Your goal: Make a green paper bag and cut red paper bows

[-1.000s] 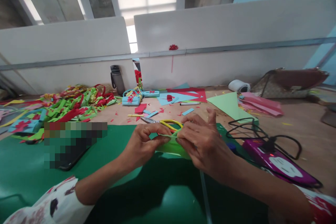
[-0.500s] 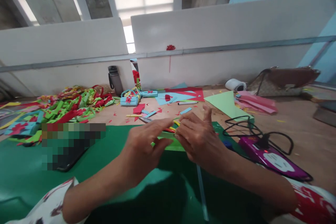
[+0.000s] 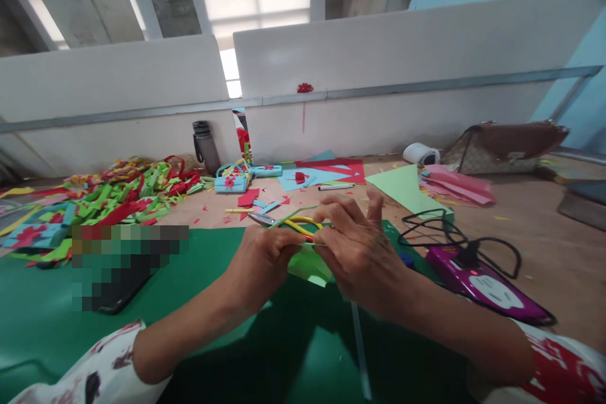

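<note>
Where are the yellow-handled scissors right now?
Head view, centre: the yellow-handled scissors lie at the green mat's far edge, behind the left hand and right hand holding light green paper.

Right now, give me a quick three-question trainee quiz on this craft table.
1. True or false: the purple device lies to the person's left.
2. What do the left hand and right hand pinch together? A) red sheet B) light green paper C) pen
3. Fill in: the mat under the hands is dark ___.
Key: 1 false, it lies to the right; 2 B; 3 green.
</note>
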The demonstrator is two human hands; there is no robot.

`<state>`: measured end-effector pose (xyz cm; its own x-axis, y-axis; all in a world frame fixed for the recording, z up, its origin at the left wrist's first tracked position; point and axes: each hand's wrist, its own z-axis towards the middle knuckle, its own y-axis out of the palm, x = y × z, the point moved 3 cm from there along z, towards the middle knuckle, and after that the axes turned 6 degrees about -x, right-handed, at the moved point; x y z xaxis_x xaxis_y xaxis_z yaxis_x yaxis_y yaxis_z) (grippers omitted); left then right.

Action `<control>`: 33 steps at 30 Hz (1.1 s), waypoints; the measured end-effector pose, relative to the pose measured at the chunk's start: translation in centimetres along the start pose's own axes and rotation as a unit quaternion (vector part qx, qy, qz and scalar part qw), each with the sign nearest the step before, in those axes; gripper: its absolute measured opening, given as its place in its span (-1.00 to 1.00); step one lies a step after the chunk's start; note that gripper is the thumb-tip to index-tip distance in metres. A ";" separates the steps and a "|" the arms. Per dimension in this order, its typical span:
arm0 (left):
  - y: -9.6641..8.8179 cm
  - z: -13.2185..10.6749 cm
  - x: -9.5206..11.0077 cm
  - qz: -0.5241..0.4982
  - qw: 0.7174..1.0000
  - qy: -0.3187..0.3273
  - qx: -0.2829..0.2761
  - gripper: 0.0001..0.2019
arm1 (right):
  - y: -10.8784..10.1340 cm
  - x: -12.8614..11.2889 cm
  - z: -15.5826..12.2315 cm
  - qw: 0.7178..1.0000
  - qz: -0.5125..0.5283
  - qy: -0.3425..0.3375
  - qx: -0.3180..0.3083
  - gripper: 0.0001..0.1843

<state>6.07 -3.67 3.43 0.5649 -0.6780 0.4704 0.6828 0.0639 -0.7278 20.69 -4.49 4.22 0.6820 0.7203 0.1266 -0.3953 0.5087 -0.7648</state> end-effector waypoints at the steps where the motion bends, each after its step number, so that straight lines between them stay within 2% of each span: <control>1: 0.1 0.0 0.0 0.002 1.000 0.003 0.002 -0.76 | 0.1 0.0 0.0 1.000 0.003 -0.001 0.002 -0.76; 6: 0.4 0.2 0.9 -0.010 0.999 0.032 0.002 -0.77 | 0.1 -0.2 0.0 0.999 0.029 0.000 0.022 -0.75; 16: -0.1 0.4 0.1 -0.157 0.984 -0.080 0.006 -0.87 | -0.7 0.3 0.1 0.995 0.082 0.050 0.013 -0.89; 20: -0.5 0.4 -0.3 -0.219 0.967 -0.132 0.016 -0.92 | -1.2 0.6 0.0 0.987 0.125 0.064 0.076 -0.75; 23: -0.7 0.3 -0.6 -0.247 0.955 -0.162 0.021 -0.93 | -1.7 0.9 -0.1 0.974 0.162 0.085 0.136 -0.86; 25: -0.8 0.2 -0.7 -0.253 0.953 -0.163 0.031 -0.93 | -1.6 0.9 0.0 0.971 0.179 0.097 0.124 -0.90; 28: -0.8 0.0 -0.6 -0.262 0.952 -0.154 0.041 -0.94 | -1.2 0.9 0.2 0.967 0.221 0.113 0.052 -0.93; 30: -0.8 0.0 -0.6 -0.276 0.948 -0.154 0.028 -0.93 | -0.8 0.8 0.2 0.960 0.251 0.118 0.021 -0.88; 33: -0.6 -0.1 -0.5 -0.308 0.939 -0.155 -0.006 -0.87 | -0.5 0.8 0.1 0.957 0.263 0.120 0.017 -0.82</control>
<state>5.37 -3.41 3.58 0.1742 -0.3372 0.9252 0.9200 -0.2792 -0.2750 21.38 -4.17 4.78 0.5023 0.7545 -0.4224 -0.7405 0.1231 -0.6607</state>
